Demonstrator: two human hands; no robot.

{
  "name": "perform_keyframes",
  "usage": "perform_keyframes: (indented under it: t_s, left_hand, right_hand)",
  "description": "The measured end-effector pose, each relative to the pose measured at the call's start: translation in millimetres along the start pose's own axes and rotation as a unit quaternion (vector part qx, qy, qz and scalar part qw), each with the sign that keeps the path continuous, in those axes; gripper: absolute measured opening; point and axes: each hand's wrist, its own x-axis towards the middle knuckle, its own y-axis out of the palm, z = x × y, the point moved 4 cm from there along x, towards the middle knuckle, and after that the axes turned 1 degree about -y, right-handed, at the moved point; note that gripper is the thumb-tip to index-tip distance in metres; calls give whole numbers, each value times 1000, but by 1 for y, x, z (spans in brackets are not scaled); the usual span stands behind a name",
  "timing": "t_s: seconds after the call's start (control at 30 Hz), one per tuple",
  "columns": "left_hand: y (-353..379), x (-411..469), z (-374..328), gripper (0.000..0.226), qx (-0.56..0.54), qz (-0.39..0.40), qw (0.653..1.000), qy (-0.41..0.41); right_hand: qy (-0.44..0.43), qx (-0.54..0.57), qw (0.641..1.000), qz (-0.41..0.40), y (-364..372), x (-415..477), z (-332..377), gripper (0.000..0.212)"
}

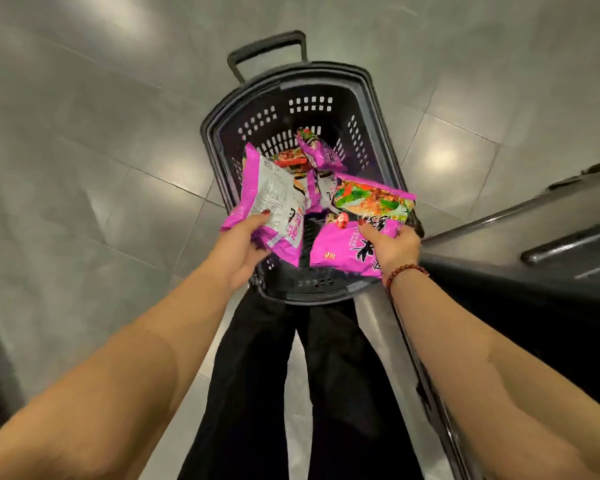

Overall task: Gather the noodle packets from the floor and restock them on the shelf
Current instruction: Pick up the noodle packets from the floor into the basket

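Observed one pink packet (269,199) gripped in left hand (243,245), second packet (347,242) gripped in right hand (390,244), both just above basket (378,109) holding loose packets (321,152), long axes pointing away, with apparent shelf (534,233) lying rightward, nearer right hand.

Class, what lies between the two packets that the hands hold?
Head view: only a gap parts the held packets; through it, loose packets show in the basket.
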Motion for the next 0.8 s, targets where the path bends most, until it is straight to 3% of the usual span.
perform_keyframes:
  t_s: [0.17, 0.47, 0.63, 0.8]
  left_hand:
    - [-3, 77, 30, 41, -13, -8, 1000, -24]
    - [-11, 203, 74, 43, -19, -63, 997, -43]
    - [-10, 237, 76, 45, 9, -57, 997, -51]
    - [-6, 243, 64, 80, 140, -61, 988, -12]
  right_hand:
    - [14, -2, 1000, 2, 38, 53, -37, 50]
    - [31, -33, 999, -6, 93, 147, -88, 36]
    - [31, -41, 998, 30, 114, 174, -95, 27]
    - [6, -110, 993, 46, 123, 173, -82, 46]
